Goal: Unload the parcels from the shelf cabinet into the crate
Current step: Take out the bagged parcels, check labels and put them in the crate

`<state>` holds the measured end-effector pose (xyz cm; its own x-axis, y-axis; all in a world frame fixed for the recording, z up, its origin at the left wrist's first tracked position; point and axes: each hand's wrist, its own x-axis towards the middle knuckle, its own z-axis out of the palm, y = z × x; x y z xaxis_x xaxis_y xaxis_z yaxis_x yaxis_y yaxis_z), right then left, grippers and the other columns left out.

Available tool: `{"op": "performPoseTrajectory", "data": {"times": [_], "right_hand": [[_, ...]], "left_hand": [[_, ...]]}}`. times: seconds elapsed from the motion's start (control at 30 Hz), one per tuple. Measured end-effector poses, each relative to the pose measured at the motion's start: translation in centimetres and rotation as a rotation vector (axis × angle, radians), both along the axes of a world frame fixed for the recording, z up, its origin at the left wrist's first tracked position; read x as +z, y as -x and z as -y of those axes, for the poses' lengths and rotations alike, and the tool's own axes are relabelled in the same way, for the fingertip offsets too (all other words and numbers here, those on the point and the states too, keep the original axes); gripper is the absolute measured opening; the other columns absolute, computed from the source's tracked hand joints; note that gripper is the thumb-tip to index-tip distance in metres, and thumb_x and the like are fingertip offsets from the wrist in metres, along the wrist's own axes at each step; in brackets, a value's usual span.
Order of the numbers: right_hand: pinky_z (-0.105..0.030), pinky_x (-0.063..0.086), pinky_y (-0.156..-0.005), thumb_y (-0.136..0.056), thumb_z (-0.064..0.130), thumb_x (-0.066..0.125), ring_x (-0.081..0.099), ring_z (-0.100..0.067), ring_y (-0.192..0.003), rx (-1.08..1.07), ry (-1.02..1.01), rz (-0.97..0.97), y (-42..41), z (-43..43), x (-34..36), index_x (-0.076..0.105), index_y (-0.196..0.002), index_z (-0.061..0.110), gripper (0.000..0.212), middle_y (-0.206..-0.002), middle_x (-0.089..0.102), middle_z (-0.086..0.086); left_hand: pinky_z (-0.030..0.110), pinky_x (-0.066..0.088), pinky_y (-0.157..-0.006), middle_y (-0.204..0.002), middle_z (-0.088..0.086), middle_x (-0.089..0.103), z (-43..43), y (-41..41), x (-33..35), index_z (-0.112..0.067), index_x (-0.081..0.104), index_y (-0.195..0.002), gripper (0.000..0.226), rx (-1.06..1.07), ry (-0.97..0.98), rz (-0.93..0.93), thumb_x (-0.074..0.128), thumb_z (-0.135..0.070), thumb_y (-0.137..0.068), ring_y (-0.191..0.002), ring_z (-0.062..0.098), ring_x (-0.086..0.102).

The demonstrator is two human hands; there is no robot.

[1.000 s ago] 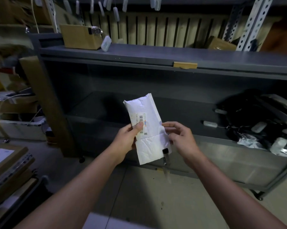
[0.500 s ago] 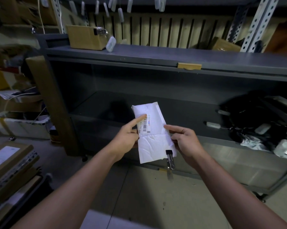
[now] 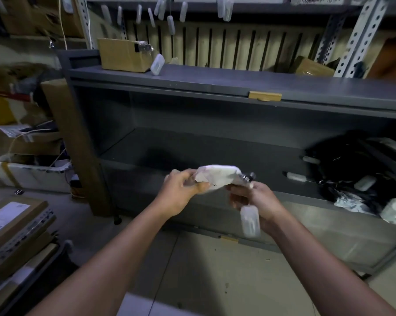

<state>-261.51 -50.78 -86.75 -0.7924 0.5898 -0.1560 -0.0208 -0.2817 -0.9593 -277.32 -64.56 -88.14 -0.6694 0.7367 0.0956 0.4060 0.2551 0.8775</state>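
A white soft parcel (image 3: 217, 177) is held flat in front of the grey shelf cabinet (image 3: 215, 87). My left hand (image 3: 181, 192) grips its left end. My right hand (image 3: 256, 201) holds its right end, where a small metal clip shows; a translucent white tag (image 3: 250, 221) dangles blurred below that hand. More parcels, dark bags with white tags (image 3: 363, 174), lie on the right of the cabinet's lower shelf. A pale edge at the bottom of the view (image 3: 151, 306) may be the crate; I cannot tell.
A cardboard box (image 3: 124, 54) and a white tag sit on the cabinet top, another box (image 3: 311, 67) at the back right. Stacked cartons (image 3: 12, 233) stand at the left, a white tray of clutter (image 3: 30, 172) beyond them. White tags hang overhead.
The parcel has turned from upright, label facing me, to lying flat and lower. Both hands shifted to its ends, and the tag swung down under my right hand.
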Motion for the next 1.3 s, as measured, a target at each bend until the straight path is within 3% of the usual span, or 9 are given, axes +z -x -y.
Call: {"op": "performPoseTrajectory", "data": {"times": [0.1,0.3,0.47,0.73,0.9,1.03,1.2,1.27,1.3], "right_hand": [[-0.029,0.045,-0.066,-0.093,0.011,0.066,0.053,-0.018,-0.069,0.023,-0.103,0.046,-0.2,0.2,-0.4,0.066,-0.089,0.003,0.008,-0.08,0.06,-0.01],[-0.023,0.046,-0.066,-0.096,0.021,0.065,0.051,-0.017,-0.074,0.006,-0.196,0.108,0.3,0.6,-0.4,0.069,-0.082,0.009,0.019,-0.082,0.062,-0.009],[-0.023,0.049,-0.067,-0.094,0.019,0.067,0.057,-0.013,-0.075,0.02,-0.146,0.097,0.5,1.1,-0.3,0.072,-0.094,0.009,0.011,-0.083,0.068,-0.002],[-0.042,0.057,-0.093,-0.076,0.041,0.083,0.072,-0.021,-0.1,0.117,-0.221,0.198,0.8,1.8,-1.3,0.072,-0.109,0.016,0.042,-0.106,0.076,-0.002],[-0.028,0.058,-0.078,-0.079,0.026,0.083,0.074,-0.018,-0.091,0.173,-0.209,0.188,0.8,2.9,-1.7,0.068,-0.114,0.016,0.039,-0.103,0.076,-0.002],[-0.04,0.06,-0.086,-0.086,0.006,0.073,0.074,-0.026,-0.092,0.071,-0.085,0.071,1.1,3.0,-1.2,0.067,-0.112,0.005,0.026,-0.104,0.076,-0.013],[-0.032,0.059,-0.067,-0.088,0.0,0.067,0.068,-0.025,-0.08,0.048,-0.092,0.071,0.9,2.3,-1.0,0.069,-0.106,-0.004,0.018,-0.091,0.071,-0.017],[-0.032,0.058,-0.068,-0.089,0.0,0.066,0.067,-0.025,-0.08,0.061,-0.107,0.078,0.8,2.3,-1.0,0.069,-0.105,-0.004,0.017,-0.089,0.07,-0.015],[-0.032,0.058,-0.069,-0.089,0.001,0.066,0.068,-0.024,-0.08,0.062,-0.105,0.073,0.8,2.3,-1.0,0.07,-0.105,-0.003,0.017,-0.09,0.071,-0.014]], "left_hand": [[0.035,0.049,-0.099,-0.121,-0.002,0.05,0.3,-0.5,0.2,-0.018,0.071,-0.107,0.04,0.064,-0.006,0.093,0.072,-0.05,-0.084,-0.111,0.014,0.054],[0.039,0.061,-0.078,-0.098,-0.001,0.075,1.3,-1.3,1.3,-0.022,0.067,-0.106,0.02,-0.046,-0.145,0.319,0.059,-0.039,-0.097,-0.088,0.018,0.073],[0.043,0.061,-0.078,-0.102,0.004,0.075,1.2,-1.4,1.2,-0.018,0.066,-0.109,0.021,-0.01,-0.187,0.399,0.06,-0.036,-0.097,-0.091,0.024,0.073],[0.055,0.055,-0.09,-0.114,0.006,0.071,0.7,-0.7,1.7,-0.023,0.058,-0.124,0.03,0.121,-0.465,0.756,0.062,-0.03,-0.096,-0.104,0.028,0.07],[0.053,0.056,-0.09,-0.12,0.009,0.069,0.2,-1.0,1.9,-0.02,0.054,-0.129,0.032,0.148,-0.574,0.901,0.06,-0.023,-0.098,-0.109,0.029,0.068],[0.045,0.056,-0.091,-0.116,0.002,0.07,0.8,-0.4,1.6,-0.028,0.056,-0.119,0.019,0.177,-0.35,0.739,0.055,-0.033,-0.1,-0.103,0.021,0.069],[0.042,0.051,-0.089,-0.1,0.0,0.065,1.9,0.5,0.1,-0.02,0.06,-0.098,0.023,0.426,0.078,-0.098,0.049,-0.039,-0.098,-0.096,0.024,0.062],[0.041,0.049,-0.086,-0.112,0.0,0.057,2.5,1.0,-0.5,-0.02,0.055,-0.105,0.011,0.479,0.097,-0.373,0.054,-0.022,-0.094,-0.107,0.025,0.054],[0.041,0.047,-0.09,-0.125,0.0,0.05,2.7,1.3,-0.8,-0.023,0.054,-0.117,0.028,0.437,0.118,-0.499,0.058,-0.014,-0.09,-0.119,0.025,0.046]]}}
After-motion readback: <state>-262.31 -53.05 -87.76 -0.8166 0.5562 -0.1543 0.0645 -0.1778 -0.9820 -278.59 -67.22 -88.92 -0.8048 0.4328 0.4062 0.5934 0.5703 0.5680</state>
